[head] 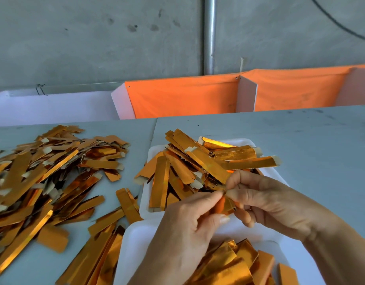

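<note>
Gold carton over grey table

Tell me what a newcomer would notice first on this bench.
The shiny gold strips strike first: a sprawling heap covers the left of the table, and more fill the white tray in the middle. At centre right, the left hand and right hand pinch one gold piece between their fingertips, above a nearer tray. A bright orange cloth hangs behind the table.
</note>
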A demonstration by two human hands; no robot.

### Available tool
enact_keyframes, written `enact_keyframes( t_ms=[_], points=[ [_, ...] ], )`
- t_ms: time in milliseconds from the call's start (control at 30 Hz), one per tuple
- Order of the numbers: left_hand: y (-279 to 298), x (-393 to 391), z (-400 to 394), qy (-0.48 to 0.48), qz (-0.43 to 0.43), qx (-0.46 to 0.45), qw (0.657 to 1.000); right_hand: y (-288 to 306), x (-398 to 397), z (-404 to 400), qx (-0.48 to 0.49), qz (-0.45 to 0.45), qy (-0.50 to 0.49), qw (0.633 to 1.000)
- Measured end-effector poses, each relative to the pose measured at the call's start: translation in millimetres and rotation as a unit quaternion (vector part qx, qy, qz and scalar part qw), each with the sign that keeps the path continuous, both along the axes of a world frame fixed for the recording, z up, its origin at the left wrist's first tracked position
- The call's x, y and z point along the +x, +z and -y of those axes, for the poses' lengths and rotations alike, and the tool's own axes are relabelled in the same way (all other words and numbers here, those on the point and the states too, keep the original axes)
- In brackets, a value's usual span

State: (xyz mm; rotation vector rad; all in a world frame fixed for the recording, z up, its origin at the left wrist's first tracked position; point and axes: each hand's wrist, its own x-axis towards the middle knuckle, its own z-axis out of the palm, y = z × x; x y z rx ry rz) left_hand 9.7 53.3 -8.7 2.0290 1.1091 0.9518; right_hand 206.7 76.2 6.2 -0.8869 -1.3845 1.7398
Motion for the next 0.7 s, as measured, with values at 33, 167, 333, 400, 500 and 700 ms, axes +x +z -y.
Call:
enact_keyframes(
  t_ms=[33, 167, 333, 400, 500, 700],
  points=[
    [0.1, -0.1, 0.0, -0.002, 0.011, -0.010, 1.000, -1.0, -0.2, -0.1, 0.004, -0.002, -0.001, 1.000],
    [5.2, 1.0, 1.0, -0.033, 0.071, -0.038, 0.996, -3.3, 0.3, -1.4, -0.014, -0.061, 0.025, 0.998],
    [4.8, 0.4, 0.5, -0.048, 0.080, -0.052, 0.994, -4.2, -0.5, -2.5, -0.031, -0.071, 0.030, 0.997],
    [3.9, 0.1, 0.3, -0.044, 0.077, -0.050, 0.995, -4.9, -1.3, -2.8, -0.026, -0.051, 0.020, 0.998],
    [4.3, 0.6, 1.2, -0.037, 0.068, -0.044, 0.996, -4.9, -2.5, -2.7, -0.016, -0.024, 0.009, 1.000],
    [3.8, 0.1, 0.3, -0.033, 0.076, -0.056, 0.995, -2.8, 1.4, -2.1, -0.029, -0.042, 0.029, 0.998]
  ],
)
